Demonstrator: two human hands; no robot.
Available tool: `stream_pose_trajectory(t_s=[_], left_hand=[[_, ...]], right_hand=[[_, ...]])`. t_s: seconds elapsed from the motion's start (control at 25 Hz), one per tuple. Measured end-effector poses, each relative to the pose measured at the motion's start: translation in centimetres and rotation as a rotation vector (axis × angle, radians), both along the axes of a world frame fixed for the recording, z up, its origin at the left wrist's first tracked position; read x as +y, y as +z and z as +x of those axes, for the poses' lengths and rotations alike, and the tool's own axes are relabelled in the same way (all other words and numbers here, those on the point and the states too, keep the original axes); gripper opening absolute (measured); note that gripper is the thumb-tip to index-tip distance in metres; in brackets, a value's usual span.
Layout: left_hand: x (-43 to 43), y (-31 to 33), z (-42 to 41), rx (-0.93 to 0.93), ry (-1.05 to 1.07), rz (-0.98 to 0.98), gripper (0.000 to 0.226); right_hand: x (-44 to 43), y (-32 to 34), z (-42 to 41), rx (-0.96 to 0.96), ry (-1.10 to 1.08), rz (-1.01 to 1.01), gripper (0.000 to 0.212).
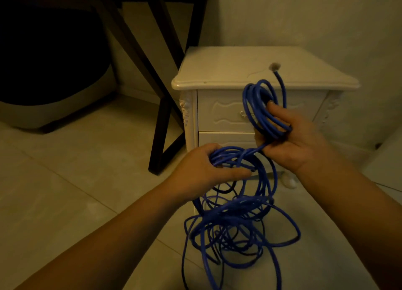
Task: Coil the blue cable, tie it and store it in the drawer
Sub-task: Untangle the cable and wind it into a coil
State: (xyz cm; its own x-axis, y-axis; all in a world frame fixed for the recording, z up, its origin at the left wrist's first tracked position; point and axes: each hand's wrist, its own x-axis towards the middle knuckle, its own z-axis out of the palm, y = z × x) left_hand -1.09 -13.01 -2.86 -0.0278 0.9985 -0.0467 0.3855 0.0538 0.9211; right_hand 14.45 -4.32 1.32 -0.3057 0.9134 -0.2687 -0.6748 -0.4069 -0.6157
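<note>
Loose blue cable (245,202) hangs in a tangle below my hands. Left hand (202,170): fingers curled round a bunch of its loops. Right hand (289,142): grips a small wound coil (274,128), with the plug end (274,67) sticking up. Behind stands the cream nightstand (217,76); its top drawer (224,113) looks closed, though the light is dim. Dark table leg (161,94) further left.

The cable (237,215) is bright blue. The nightstand (228,72) is cream with carved scrollwork on its drawer (219,111). Floor tiles (65,181) look pale beige; table legs (161,107) are dark brown.
</note>
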Motion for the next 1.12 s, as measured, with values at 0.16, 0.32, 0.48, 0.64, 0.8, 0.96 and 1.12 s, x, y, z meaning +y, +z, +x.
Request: stream_pose_trajectory(t_s=[0.16,0.32,0.48,0.64,0.8,0.96,1.12], left_hand=[[0.6,-0.9,1.1,0.289,0.127,0.189,0.025],[1.2,-0.2,-0.7,-0.044,0.075,-0.036,0.008],[1.1,0.5,-3.4,-0.423,0.156,-0.281,0.016],[0.8,0.3,-2.7,-0.589,0.109,-0.386,0.030],[1.2,0.1,-2.3,-0.708,0.072,-0.345,0.039],[1.4,0.0,-3.2,-0.577,0.126,-0.290,0.040],[1.4,-0.1,-3.2,-0.494,0.149,-0.259,0.035]], right_hand=[[-0.9,-0.3,-1.2,-0.004,0.008,-0.033,0.015],[-0.7,0.3,-0.4,-0.012,-0.018,-0.019,0.016],[-0.1,1.3,1.6,0.023,-0.147,-0.006,0.009],[-0.3,0.9,1.6,-0.055,-0.107,0.011,0.018],[-1.0,0.2,1.1,-0.089,-0.028,-0.008,0.016],[0.1,2.1,2.5,0.032,-0.202,-0.001,0.020],[0.3,3.0,3.2,0.217,-0.262,0.009,0.031]])
